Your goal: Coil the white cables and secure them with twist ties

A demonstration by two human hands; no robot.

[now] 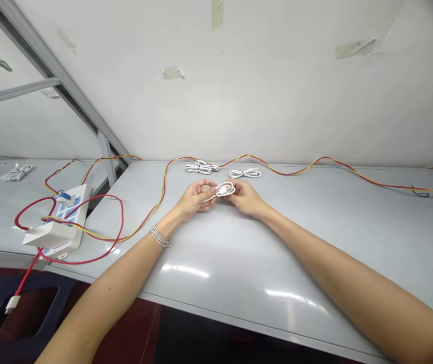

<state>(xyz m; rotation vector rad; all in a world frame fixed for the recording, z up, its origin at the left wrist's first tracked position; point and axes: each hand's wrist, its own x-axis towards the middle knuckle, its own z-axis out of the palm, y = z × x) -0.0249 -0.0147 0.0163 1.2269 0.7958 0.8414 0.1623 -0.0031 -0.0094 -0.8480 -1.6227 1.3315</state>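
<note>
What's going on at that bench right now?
A person holds a coiled white USB cable between their left hand and right hand, over a grey table. Beyond the hands lie a bundled white cable and another bundled white cable, near a twisted red-and-yellow wire.

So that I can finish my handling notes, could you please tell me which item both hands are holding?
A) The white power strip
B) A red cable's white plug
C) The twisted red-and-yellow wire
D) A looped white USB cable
D. The left hand and right hand pinch the looped white USB cable between them, with its plug showing at the loop.
</note>
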